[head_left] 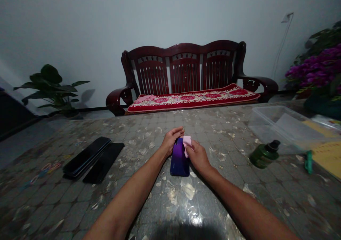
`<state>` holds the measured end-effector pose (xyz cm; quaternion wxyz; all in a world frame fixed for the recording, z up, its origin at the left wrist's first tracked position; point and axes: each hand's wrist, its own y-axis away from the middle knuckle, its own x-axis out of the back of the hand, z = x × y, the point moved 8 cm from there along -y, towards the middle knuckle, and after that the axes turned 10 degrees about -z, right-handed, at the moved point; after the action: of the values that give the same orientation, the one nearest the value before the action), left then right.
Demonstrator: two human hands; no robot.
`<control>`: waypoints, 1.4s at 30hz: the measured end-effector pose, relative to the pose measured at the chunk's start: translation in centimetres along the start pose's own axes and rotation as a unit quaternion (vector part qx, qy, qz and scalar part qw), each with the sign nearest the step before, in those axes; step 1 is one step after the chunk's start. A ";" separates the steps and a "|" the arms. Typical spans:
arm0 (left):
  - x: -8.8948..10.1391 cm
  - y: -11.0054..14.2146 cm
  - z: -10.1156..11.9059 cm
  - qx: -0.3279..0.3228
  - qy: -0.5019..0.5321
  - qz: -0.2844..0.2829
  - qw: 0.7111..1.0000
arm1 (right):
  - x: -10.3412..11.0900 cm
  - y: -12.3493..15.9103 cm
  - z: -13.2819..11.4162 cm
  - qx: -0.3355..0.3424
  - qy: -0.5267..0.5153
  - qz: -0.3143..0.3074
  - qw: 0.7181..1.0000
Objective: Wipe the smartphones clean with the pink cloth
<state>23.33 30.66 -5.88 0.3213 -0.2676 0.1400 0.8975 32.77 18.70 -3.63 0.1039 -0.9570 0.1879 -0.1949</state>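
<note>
A purple-blue smartphone [179, 163] lies back side up on the patterned tabletop, its camera corner at the far left. My left hand [170, 141] grips its upper left edge, thumb side near the camera and fingers reaching round the far end. In my right hand [198, 156] is a folded pink cloth [187, 140], pinched between thumb and fingers and pressed against the phone's upper right part. The hand's inner fingers are partly hidden by the cloth.
To the left lie stacked dark phones [86, 156] beside another black phone [103, 163], with colourful small loops [46, 169] further left. On the right stand a green bottle [264, 155] and a clear plastic box [282, 126], near a green clip-like object [308, 162]. A wooden bench [185, 60] stands beyond the table.
</note>
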 end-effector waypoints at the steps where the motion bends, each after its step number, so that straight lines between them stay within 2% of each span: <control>1: 0.0 -0.1 0.1 -0.013 -0.005 0.009 1.000 | -0.1 0.1 -0.2 0.009 0.021 -0.001 1.000; 6: -0.2 0.4 0.8 -0.067 -0.020 0.032 0.997 | -0.5 0.3 -0.6 0.022 0.073 -0.006 0.997; 11: -0.6 1.2 1.5 -0.073 -0.050 0.028 0.996 | -0.6 0.1 -1.0 0.036 0.099 -0.019 0.994; 13: -0.6 1.4 1.9 -0.073 -0.064 0.029 0.995 | -0.7 0.0 -0.6 0.015 0.075 -0.033 0.997; 16: -0.1 2.5 2.7 -0.078 -0.103 0.027 0.991 | -0.7 -0.3 0.5 -0.035 -0.033 -0.059 0.997; 19: 0.5 5.3 3.6 -0.071 -0.167 0.006 0.983 | -0.7 -0.8 1.6 -0.082 -0.137 -0.088 0.983; 21: 0.9 7.9 4.3 -0.073 -0.214 -0.014 0.974 | -0.1 -1.5 1.6 -0.078 -0.121 -0.082 0.986; 24: 0.1 11.4 5.1 -0.115 -0.447 -0.083 0.883 | 1.0 -2.5 0.6 -0.022 -0.013 -0.051 0.998; 26: -0.4 12.9 4.8 -0.135 -0.561 -0.117 0.808 | 0.9 -3.0 0.1 0.003 0.041 -0.063 0.997; 30: -1.7 14.0 3.8 -0.183 -0.697 -0.172 0.672 | 0.1 -3.9 0.3 -0.011 0.081 -0.117 0.990; 33: -2.5 14.2 3.2 -0.202 -0.751 -0.197 0.597 | -0.2 -4.3 0.6 -0.024 0.101 -0.145 0.984; 36: -2.9 14.5 2.8 -0.200 -0.768 -0.220 0.567 | -0.7 -4.6 0.3 -0.017 0.147 -0.178 0.973; 42: -3.1 14.8 2.6 -0.207 -0.757 -0.227 0.577 | -1.6 -3.9 -2.1 0.056 0.302 -0.226 0.924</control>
<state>14.63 19.06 -0.80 0.4394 0.4265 -0.4084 0.6769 31.80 22.65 -1.18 0.0492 -0.8624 -0.0221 -0.5034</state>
